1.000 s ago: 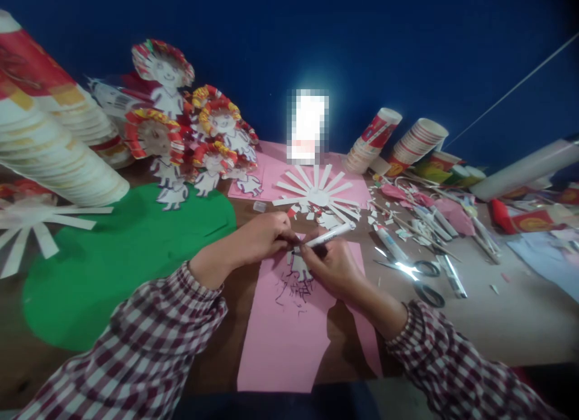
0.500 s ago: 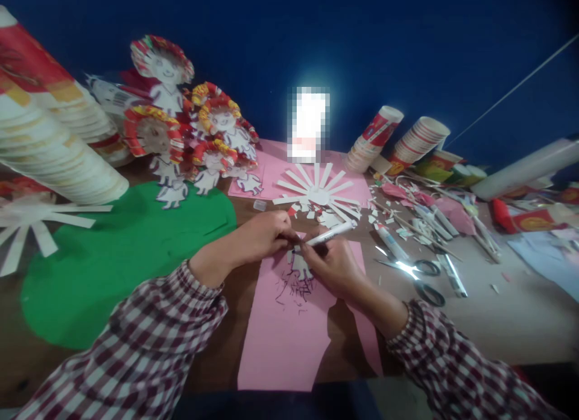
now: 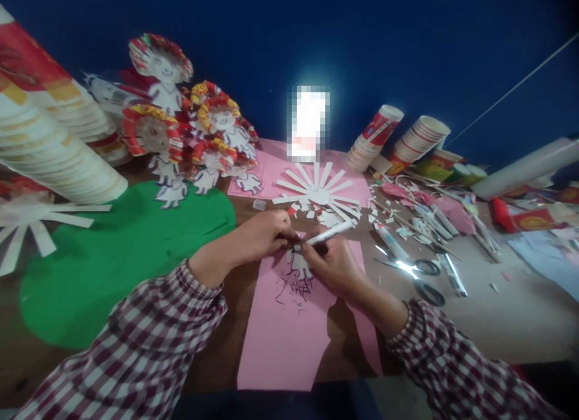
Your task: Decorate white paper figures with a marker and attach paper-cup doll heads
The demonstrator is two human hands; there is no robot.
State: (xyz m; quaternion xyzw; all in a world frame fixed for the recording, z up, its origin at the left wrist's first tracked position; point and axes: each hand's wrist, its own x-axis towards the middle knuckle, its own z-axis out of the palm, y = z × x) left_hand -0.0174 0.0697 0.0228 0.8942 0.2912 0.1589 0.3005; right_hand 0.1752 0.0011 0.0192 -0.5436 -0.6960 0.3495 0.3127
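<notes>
My right hand point(image 3: 337, 260) is closed round a white marker pen point(image 3: 332, 232), its tip end pointing left toward a small white paper cutout point(image 3: 300, 264). The cutout is a figure with dark outlines, lying on a pink sheet of paper point(image 3: 280, 341) with loose black pen strokes below it. My left hand point(image 3: 271, 232) is closed, thumb and fingers pinching at the cutout's upper end. The fingers of both hands nearly meet there and hide that end and the pen's tip.
Scissors point(image 3: 414, 272) lie right of the pink sheet, near paper scraps. A white strip-rayed paper piece point(image 3: 319, 195) lies behind my hands. Paper dolls point(image 3: 165, 70) stand beside the green sheet point(image 3: 113, 275) at left. Stacked paper cups point(image 3: 67, 148) lean left; more cups point(image 3: 420, 136) stand back right.
Almost nothing differs. Both hands and the marker pen stay at the same spot on the cutout; the whole view has shifted very slightly.
</notes>
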